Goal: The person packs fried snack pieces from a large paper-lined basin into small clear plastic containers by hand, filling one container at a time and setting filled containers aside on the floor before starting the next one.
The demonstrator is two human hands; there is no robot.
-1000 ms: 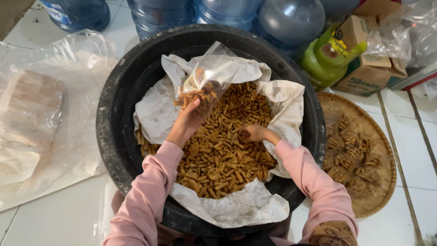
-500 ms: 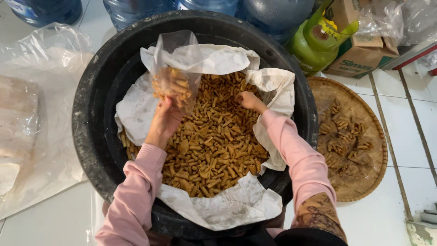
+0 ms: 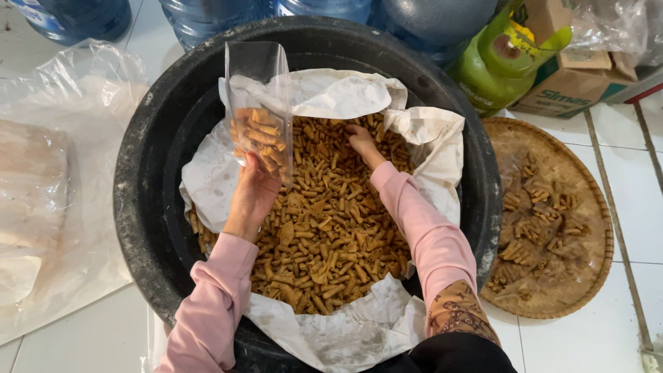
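head view | your left hand (image 3: 252,197) closed on clear plastic bag (image 3: 259,103), upright over black basin (image 3: 138,200), partly filled | right hand (image 3: 360,138) cupped in fried snack sticks (image 3: 331,228), grip unclear | bag light, limp, slick: hold below fill; sticks brittle

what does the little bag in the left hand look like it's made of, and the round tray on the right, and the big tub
Small bag: thin clear plastic, glossy, snacks visible through it. Round tray: apparently woven bamboo or rattan, matte brown with a visible weave. Big tub: probably black plastic or rubber, dull and scuffed.
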